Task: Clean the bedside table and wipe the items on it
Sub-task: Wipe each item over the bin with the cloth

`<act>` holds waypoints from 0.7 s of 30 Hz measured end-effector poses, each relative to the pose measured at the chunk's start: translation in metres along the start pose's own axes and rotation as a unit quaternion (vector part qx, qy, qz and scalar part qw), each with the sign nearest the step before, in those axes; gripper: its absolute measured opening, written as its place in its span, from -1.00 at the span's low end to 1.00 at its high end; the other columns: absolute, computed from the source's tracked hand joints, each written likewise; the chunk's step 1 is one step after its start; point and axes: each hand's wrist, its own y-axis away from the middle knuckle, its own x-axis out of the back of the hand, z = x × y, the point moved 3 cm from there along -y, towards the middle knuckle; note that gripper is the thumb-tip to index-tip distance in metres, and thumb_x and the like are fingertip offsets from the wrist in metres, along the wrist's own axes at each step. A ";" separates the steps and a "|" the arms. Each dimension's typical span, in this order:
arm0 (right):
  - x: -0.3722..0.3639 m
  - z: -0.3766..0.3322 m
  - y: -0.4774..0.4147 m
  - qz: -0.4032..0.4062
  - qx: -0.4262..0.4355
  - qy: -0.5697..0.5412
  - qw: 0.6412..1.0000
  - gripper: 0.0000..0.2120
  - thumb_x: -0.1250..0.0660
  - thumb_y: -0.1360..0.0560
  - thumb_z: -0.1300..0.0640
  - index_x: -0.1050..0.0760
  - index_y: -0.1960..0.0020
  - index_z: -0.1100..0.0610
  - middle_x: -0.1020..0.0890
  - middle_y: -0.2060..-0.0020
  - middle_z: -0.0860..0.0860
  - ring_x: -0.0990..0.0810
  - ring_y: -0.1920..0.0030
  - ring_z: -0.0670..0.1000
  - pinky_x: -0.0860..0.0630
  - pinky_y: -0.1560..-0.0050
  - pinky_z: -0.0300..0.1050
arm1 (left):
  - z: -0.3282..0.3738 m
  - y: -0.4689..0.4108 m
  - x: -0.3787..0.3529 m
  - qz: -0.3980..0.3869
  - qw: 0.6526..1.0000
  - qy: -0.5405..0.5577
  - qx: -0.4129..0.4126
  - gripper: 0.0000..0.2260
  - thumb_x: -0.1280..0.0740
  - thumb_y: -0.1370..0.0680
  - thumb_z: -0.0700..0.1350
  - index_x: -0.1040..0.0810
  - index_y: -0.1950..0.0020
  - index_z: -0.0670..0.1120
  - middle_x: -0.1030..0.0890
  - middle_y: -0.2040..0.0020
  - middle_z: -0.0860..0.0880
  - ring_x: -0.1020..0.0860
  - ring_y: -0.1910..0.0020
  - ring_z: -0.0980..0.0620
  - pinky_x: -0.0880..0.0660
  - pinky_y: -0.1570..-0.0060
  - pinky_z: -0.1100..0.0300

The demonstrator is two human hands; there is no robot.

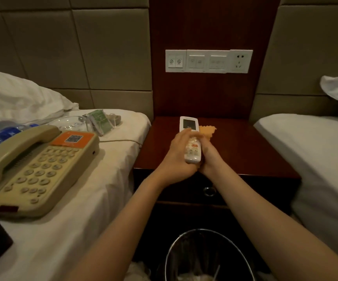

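Worktop: dark wood bedside table between two beds, its surface bare around my hands.
Remote control: white, screen end pointing away, held above the worktop's middle.
Left hand: wrapped around the remote's left side, fingers over the buttons.
Right hand: closed under the remote's right side, holding an orange cloth whose corner shows beyond the fingers.
Left bed: carries a beige telephone, water bottles, a glass dish, a green packet.
Waste bin: on the floor below.
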 end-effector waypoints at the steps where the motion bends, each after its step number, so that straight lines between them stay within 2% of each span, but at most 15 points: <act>1: 0.007 0.002 0.007 0.016 0.004 0.023 1.000 -0.62 -0.23 -0.55 -0.01 -0.45 -0.30 0.15 -0.63 0.02 0.09 -0.60 -0.11 0.14 -0.53 -0.07 0.01 | 0.005 0.006 -0.004 0.035 0.994 0.096 0.033 -0.35 -0.34 -0.39 -0.42 -0.23 -0.34 0.06 -0.29 -0.36 -0.01 -0.35 -0.34 0.08 -0.44 -0.25 0.20; 3: 0.021 0.011 0.025 0.035 0.003 0.065 0.997 -0.69 -0.24 -0.55 0.00 -0.48 -0.22 0.13 -0.64 -0.02 0.11 -0.63 0.02 0.10 -0.56 -0.01 0.01 | 0.010 0.016 -0.013 0.109 0.964 0.219 0.108 -0.33 -0.31 -0.44 -0.42 -0.12 -0.41 0.02 -0.33 -0.30 0.03 -0.42 -0.23 0.15 -0.50 -0.04 0.33; 5: 0.032 0.024 0.044 0.036 0.011 0.075 0.996 -0.70 -0.23 -0.56 0.01 -0.47 -0.23 0.12 -0.64 -0.05 0.11 -0.64 0.05 0.08 -0.58 0.10 -0.03 | 0.007 0.025 -0.026 0.112 0.939 0.246 0.211 -0.34 -0.35 -0.50 -0.26 -0.05 -0.45 0.01 -0.39 -0.32 -0.01 -0.47 -0.21 0.03 -0.50 0.01 0.22; 7: 0.045 0.040 0.059 0.037 0.028 0.100 0.994 -0.67 -0.19 -0.58 0.01 -0.44 -0.29 0.11 -0.63 -0.07 0.10 -0.63 0.03 0.06 -0.57 0.16 -0.05 | 0.006 0.038 -0.045 0.049 0.934 0.229 0.271 -0.51 -0.37 -0.51 -0.11 -0.24 -0.37 -0.01 -0.53 -0.17 -0.02 -0.56 -0.09 -0.01 -0.52 0.14 0.21; 9: 0.058 0.051 0.073 0.041 0.041 0.130 0.990 -0.67 -0.15 -0.60 0.00 -0.43 -0.31 0.09 -0.62 -0.05 0.07 -0.63 0.06 0.03 -0.55 0.23 -0.12 | 0.003 0.050 -0.061 0.018 0.936 0.226 0.270 -0.80 -0.35 -0.52 -0.14 -0.47 -0.13 -0.01 -0.61 -0.01 0.00 -0.61 0.02 0.03 -0.54 0.13 0.23; 10: 0.064 0.055 0.078 0.040 0.046 0.136 0.989 -0.67 -0.12 -0.61 0.01 -0.42 -0.31 0.08 -0.62 -0.01 0.05 -0.63 0.09 0.00 -0.56 0.28 -0.16 | 0.001 0.056 -0.068 0.016 0.935 0.234 0.265 -0.84 -0.34 -0.52 -0.19 -0.48 -0.04 0.03 -0.61 0.03 0.01 -0.60 0.06 0.06 -0.54 0.09 0.22; 11: 0.070 0.059 0.083 0.041 0.051 0.142 0.988 -0.68 -0.09 -0.62 0.01 -0.43 -0.29 0.09 -0.62 0.04 0.03 -0.62 0.13 -0.03 -0.56 0.34 -0.21 | -0.001 0.062 -0.076 0.015 0.935 0.238 0.261 -0.79 -0.34 -0.51 -0.24 -0.47 0.00 0.06 -0.60 0.05 0.02 -0.60 0.07 0.07 -0.54 0.07 0.20; 13: 0.081 0.065 0.091 0.054 0.057 0.171 0.982 -0.69 -0.04 -0.63 0.01 -0.44 -0.25 0.08 -0.61 0.12 -0.03 -0.61 0.20 -0.09 -0.53 0.42 -0.31 | -0.010 0.073 -0.093 0.019 0.937 0.225 0.266 -0.66 -0.38 -0.46 -0.31 -0.41 -0.09 0.04 -0.57 0.00 0.00 -0.58 0.01 0.05 -0.55 0.05 0.17; 15: 0.088 0.071 0.097 0.062 0.059 0.216 0.973 -0.68 -0.03 -0.63 -0.01 -0.47 -0.21 0.08 -0.64 0.10 -0.02 -0.62 0.18 -0.09 -0.54 0.31 -0.28 | -0.018 0.081 -0.106 0.023 0.938 0.201 0.280 -0.46 -0.43 -0.39 -0.32 -0.30 -0.28 -0.06 -0.56 -0.10 -0.06 -0.57 -0.07 0.00 -0.56 0.04 0.13; 17: 0.095 0.077 0.100 0.066 0.052 0.241 0.967 -0.70 -0.06 -0.63 -0.03 -0.48 -0.20 0.05 -0.65 0.01 0.04 -0.63 0.07 -0.01 -0.58 0.11 -0.10 | -0.021 0.086 -0.115 0.021 0.937 0.200 0.285 -0.35 -0.47 -0.32 -0.30 -0.28 -0.35 -0.12 -0.57 -0.13 -0.12 -0.59 -0.09 -0.05 -0.58 0.00 0.04; 19: 0.099 0.078 0.102 0.098 0.059 0.256 0.960 -0.76 -0.11 -0.61 -0.03 -0.49 -0.14 0.00 -0.64 -0.01 0.03 -0.63 0.02 0.03 -0.58 0.00 0.02 | -0.024 0.088 -0.117 0.031 0.933 0.220 0.282 -0.38 -0.47 -0.32 -0.32 -0.34 -0.33 -0.13 -0.59 -0.12 -0.14 -0.61 -0.07 -0.06 -0.59 0.01 0.02; 21: 0.099 0.076 0.104 0.139 0.094 0.263 0.950 -0.81 -0.14 -0.60 -0.02 -0.50 -0.07 0.00 -0.64 0.03 0.02 -0.63 0.05 0.03 -0.57 0.03 -0.02 | -0.023 0.089 -0.117 0.053 0.933 0.228 0.275 -0.46 -0.43 -0.36 -0.38 -0.39 -0.29 -0.14 -0.61 -0.09 -0.14 -0.62 -0.03 -0.05 -0.59 0.07 0.09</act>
